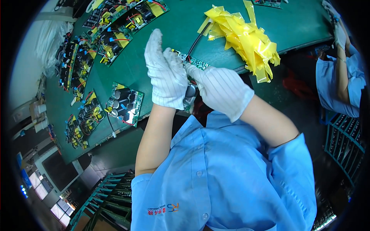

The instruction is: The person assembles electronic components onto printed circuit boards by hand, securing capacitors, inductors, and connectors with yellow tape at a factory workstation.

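Note:
Both of my hands wear white striped gloves and meet over a green circuit board (199, 63) near the table's front edge. My left hand (165, 73) is open, its fingers stretched away from me and its thumb beside the board. My right hand (221, 88) is closed, fingertips at the board; what they pinch is hidden. A thin black cable or rod (198, 40) runs from the yellow strips down to the board by my right fingertips. Below my hands, a round grey-topped component (190, 91) shows on the partly covered board.
Yellow film strips (246, 38) lie heaped at the table's right edge. Several boards with yellow parts and red wires cover the left side; one board (125, 104) sits nearer me. A co-worker's gloved hand (340, 36) shows at far right. Racks (104, 196) stand below the table.

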The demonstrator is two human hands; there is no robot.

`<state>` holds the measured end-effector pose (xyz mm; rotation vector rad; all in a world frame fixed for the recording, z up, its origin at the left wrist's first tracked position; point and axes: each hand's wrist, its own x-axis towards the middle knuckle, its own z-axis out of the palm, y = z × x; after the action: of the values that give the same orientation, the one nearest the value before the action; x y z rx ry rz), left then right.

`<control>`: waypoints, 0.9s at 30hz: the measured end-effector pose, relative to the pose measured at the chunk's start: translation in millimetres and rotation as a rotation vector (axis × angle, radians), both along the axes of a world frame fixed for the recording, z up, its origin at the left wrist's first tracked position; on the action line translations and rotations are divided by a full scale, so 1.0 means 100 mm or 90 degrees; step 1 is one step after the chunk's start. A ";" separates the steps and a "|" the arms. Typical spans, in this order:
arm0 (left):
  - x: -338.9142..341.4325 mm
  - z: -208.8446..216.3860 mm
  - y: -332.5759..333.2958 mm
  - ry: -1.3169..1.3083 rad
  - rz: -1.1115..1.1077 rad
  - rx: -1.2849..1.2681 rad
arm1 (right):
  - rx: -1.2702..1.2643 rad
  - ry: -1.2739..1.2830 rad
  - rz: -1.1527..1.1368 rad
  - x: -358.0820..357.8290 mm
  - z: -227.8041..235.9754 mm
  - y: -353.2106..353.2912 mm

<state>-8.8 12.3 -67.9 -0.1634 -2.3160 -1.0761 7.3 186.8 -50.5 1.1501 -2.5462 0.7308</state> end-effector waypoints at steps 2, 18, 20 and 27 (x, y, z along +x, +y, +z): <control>0.02 -0.01 -0.05 -0.031 0.013 -0.021 | 0.006 -0.134 0.060 -0.07 0.05 0.09; 0.01 -0.03 -0.07 0.056 -0.014 -0.101 | -0.069 -0.413 0.088 0.15 0.19 0.13; 0.01 -0.09 -0.13 0.101 -0.017 0.068 | -0.087 -0.434 0.115 0.10 0.25 0.15; 0.20 0.46 -0.22 0.084 0.021 0.431 | -0.075 -0.569 0.018 -0.14 0.90 1.10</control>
<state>10.7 -10.0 -21.6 0.0664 -1.7186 -1.7019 -6.4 297.3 39.3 0.9440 -3.0837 1.6790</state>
